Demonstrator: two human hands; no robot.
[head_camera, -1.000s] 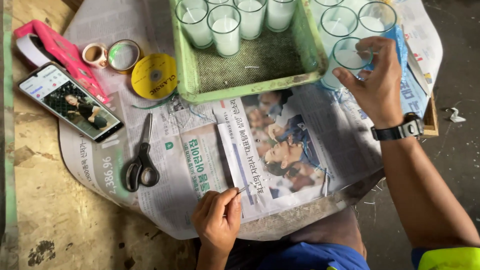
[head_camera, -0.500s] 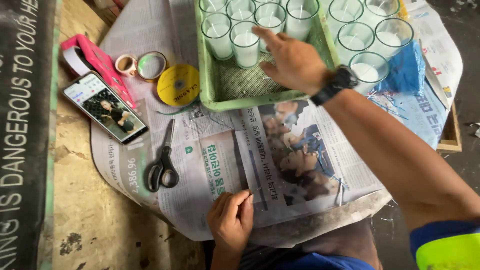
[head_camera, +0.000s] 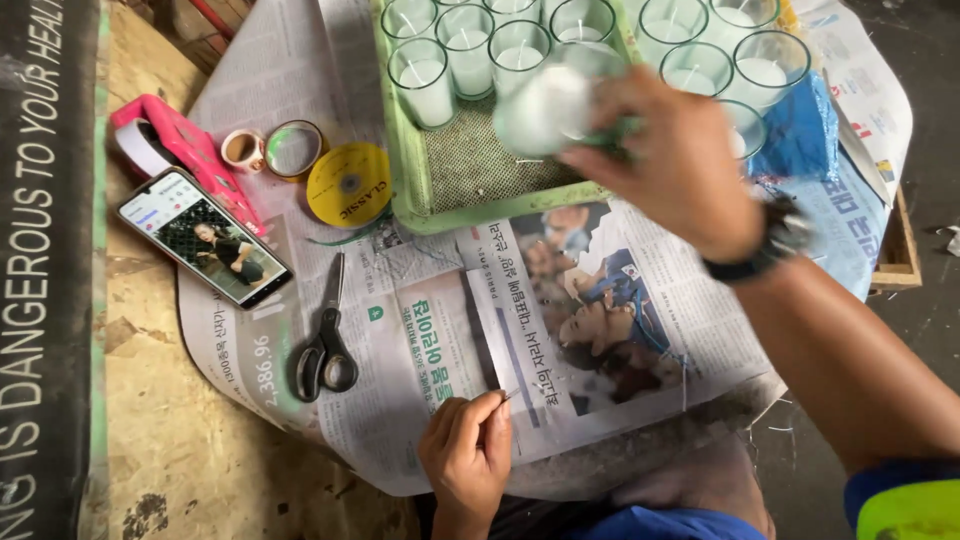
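My right hand (head_camera: 680, 165), with a black watch on the wrist, holds a glass candle (head_camera: 550, 105) with white wax, blurred by motion, above the near part of the green tray (head_camera: 405, 170). The tray holds several more glass candles (head_camera: 425, 80) along its far side. My left hand (head_camera: 470, 455) rests at the near edge of a cut sheet of newspaper (head_camera: 590, 320) and pinches its lower edge with the fingertips. More newspaper (head_camera: 250, 370) is spread under everything.
Black-handled scissors (head_camera: 325, 345) lie left of the cut sheet. A smartphone (head_camera: 205, 238) with a lit screen, a pink tape dispenser (head_camera: 175, 150), tape rolls (head_camera: 290, 148) and a yellow ribbon spool (head_camera: 350, 185) lie at the left. More candles (head_camera: 760, 70) and a blue cloth (head_camera: 800, 130) are at the right.
My right hand went from the candles at the right to the tray, and now has lifted one candle toward me. My left hand stays on the newspaper edge.
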